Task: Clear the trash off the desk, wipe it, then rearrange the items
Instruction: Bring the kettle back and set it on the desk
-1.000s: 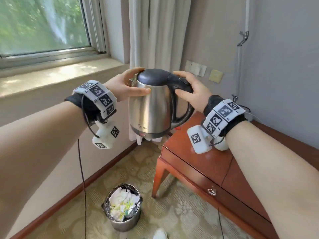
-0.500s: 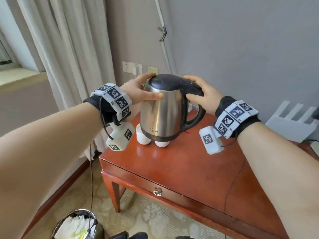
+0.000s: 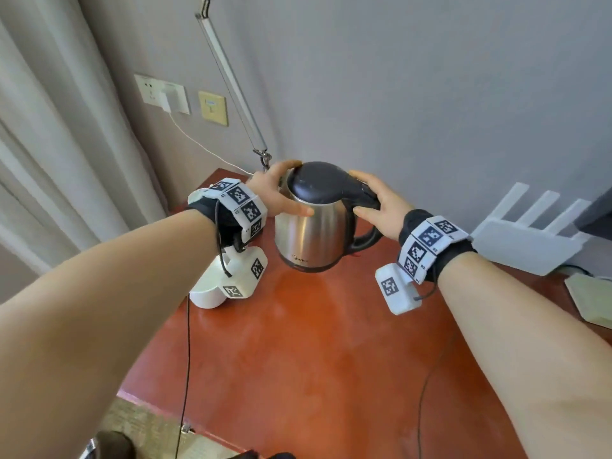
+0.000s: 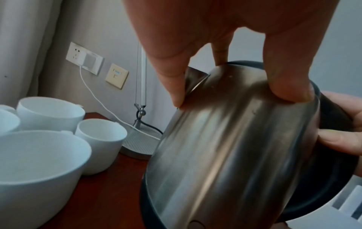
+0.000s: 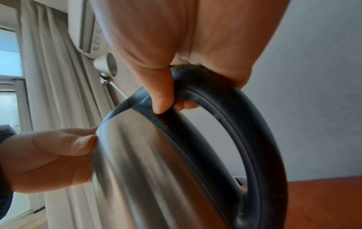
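A steel kettle [image 3: 314, 240] with a black lid and handle is held upright low over the back of the red-brown desk [image 3: 314, 359]. My left hand [image 3: 278, 193] grips its upper body by the spout, thumb on the steel front [image 4: 235, 155]. My right hand [image 3: 377, 207] curls round the top of the black handle [image 5: 254, 139]. Whether the kettle's base touches the desk is not visible.
Several white cups [image 4: 51, 114] stand at the desk's back left, one [image 3: 207, 296] under my left wrist. A lamp base [image 4: 139, 144] sits behind the kettle, below a wall socket [image 3: 165, 97] with a charger cable. A white router [image 3: 526, 246] lies at the right.
Both hands have carried the kettle from beside the desk, above the floor bin, rightwards to over the desk's back part, and lowered it. The grips are unchanged.
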A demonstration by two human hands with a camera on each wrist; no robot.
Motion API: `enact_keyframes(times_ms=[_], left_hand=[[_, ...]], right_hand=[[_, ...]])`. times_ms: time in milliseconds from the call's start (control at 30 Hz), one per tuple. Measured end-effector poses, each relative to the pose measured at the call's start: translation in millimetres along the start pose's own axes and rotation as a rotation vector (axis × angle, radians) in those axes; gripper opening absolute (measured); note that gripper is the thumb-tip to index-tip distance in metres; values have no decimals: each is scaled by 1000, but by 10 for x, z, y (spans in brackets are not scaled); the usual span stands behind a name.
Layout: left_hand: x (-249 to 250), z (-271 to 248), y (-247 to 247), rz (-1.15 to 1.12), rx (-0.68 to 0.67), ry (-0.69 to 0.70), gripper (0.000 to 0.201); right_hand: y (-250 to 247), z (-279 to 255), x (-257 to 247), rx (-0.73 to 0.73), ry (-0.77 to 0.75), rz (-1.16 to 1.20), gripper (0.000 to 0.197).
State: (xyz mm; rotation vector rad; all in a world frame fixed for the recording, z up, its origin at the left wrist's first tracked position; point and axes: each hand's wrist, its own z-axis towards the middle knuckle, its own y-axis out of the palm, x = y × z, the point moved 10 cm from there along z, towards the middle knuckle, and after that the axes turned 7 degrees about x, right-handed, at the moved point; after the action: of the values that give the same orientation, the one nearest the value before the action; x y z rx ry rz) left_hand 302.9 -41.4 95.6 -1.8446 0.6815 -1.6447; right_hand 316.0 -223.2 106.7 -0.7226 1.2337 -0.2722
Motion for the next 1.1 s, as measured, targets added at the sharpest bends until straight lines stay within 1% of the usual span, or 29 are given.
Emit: enact_keyframes(times_ms=[100, 133, 167, 233, 300, 400, 567, 700, 767, 833, 867, 933, 967, 1100], left_hand=[[-21, 273, 278, -10, -50, -20, 97], [-35, 353, 359, -7, -59, -26, 96], [-38, 424, 430, 6, -64, -30, 98], [-54, 561, 557, 38, -68, -48, 110], [-86, 731, 680, 22, -82, -71, 120], [-118, 923, 799, 21, -88, -97, 122], [-162, 1079, 934, 47, -110, -124, 121], [-215, 1113, 975, 71, -123, -158, 117], [-154, 1035, 941, 108, -126, -167, 107], [-123, 999, 907, 146, -95, -152, 99], [-114, 986, 896, 165, -76, -141, 100], [-85, 935, 866, 172, -46, -123, 107], [-77, 902, 843, 176, -38, -114, 106], [-10, 696, 627, 205, -11, -67, 95]], right_hand=[[43, 164, 369, -26, 43, 22, 60], [65, 213, 487, -35, 60, 18, 60], [81, 264, 603, -41, 78, 12, 60], [101, 364, 813, -44, 107, 2, 60], [106, 472, 979, -44, 121, 0, 60], [126, 612, 1155, -58, 139, 10, 60], [139, 701, 1360, -55, 155, 31, 60], [131, 703, 1400, -56, 155, -2, 60], [142, 704, 1394, -61, 158, -46, 61], [116, 700, 1389, -44, 168, -149, 62], [83, 695, 1372, -28, 172, -226, 63], [3, 684, 1283, 16, 167, -349, 68], [-27, 676, 1208, 35, 157, -374, 70], [-50, 612, 839, 47, 102, -432, 74]])
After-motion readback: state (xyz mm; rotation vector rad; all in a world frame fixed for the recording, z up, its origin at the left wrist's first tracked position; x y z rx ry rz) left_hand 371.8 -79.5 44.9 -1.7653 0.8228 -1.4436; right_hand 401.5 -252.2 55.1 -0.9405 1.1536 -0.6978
